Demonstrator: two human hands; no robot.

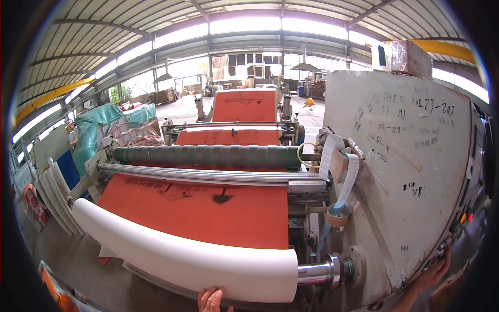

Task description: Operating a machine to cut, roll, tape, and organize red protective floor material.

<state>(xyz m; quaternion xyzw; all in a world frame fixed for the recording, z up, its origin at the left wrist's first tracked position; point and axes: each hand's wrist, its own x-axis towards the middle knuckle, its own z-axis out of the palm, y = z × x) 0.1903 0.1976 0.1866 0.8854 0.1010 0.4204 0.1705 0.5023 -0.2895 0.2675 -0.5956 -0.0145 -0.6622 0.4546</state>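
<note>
A long white roll (187, 249) lies across the front of a machine, on a shiny metal shaft (314, 272) at its right end. My left hand (210, 300) rests with its fingertips against the roll's lower front side; the rest of it is cut off by the lower edge. Behind the roll stretches a red-orange sheet (208, 216) with dark printed marks. My right hand (436, 271) reaches to the edge of the grey machine housing (379, 208), fingers stretched out beside a row of controls (463, 218). What its fingertips touch is too small to tell.
A dark green roller (208, 156) and a metal bar (208, 174) span the sheet. Paper strips (347, 179) and a tape roll (338, 214) hang at the housing. Green-wrapped goods (96, 130) and leaning boards (54, 200) stand at left. A wrapped box (411, 58) sits on the housing.
</note>
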